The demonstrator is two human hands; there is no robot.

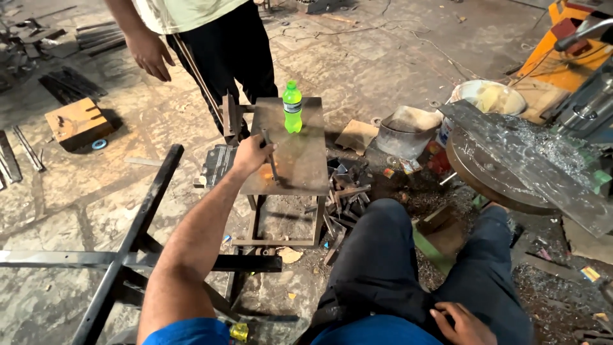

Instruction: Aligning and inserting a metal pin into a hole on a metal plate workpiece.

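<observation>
My left hand [251, 155] reaches out over a small rusty metal stool [305, 169] and grips a thin dark metal rod [271, 155] that stands on the stool top. A green plastic bottle [292, 107] stands upright at the far end of the same top, apart from my hand. My right hand [464, 324] rests on my right thigh with its fingers spread and holds nothing. I sit with both legs in dark trousers in front of the stool.
Another person in a pale shirt and dark trousers stands behind the stool, one hand [149, 55] hanging. A black steel frame [131, 239] lies at left. Scrap metal [345, 191], a bucket [405, 133], a round plate with shavings [504, 166] and a wooden block [79, 122] surround me.
</observation>
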